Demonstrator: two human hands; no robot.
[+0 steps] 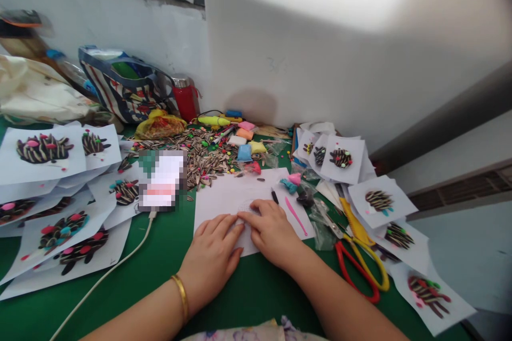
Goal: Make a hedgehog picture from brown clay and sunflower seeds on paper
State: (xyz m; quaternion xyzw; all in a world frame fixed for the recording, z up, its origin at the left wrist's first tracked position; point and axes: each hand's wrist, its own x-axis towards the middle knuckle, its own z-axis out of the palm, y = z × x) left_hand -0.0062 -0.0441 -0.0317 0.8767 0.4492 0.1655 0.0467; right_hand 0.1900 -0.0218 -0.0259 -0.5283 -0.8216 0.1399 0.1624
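A white sheet of paper [224,197] with a faint pencil outline [246,205] lies in front of me. My left hand [214,248] rests on its near left edge, fingers stretched out and thumb apart; a gold bangle circles the wrist. On the sheet from the right lies my right hand [272,229], index finger extended towards the left fingertips, which it nearly meets, the other fingers slightly bent. Nothing shows in either hand, though the surface beneath the fingertips is hidden. Just beyond the right hand are a black pen [274,196] and a pink modelling tool [296,217].
Striped sunflower seeds [204,157] are heaped behind the sheet, beside packets of coloured clay [244,153]. Scissors [362,261] with red and yellow handles lie right. Seed-decorated sheets [76,229] flank both sides. A phone [162,181] with a white cable [132,253] is left.
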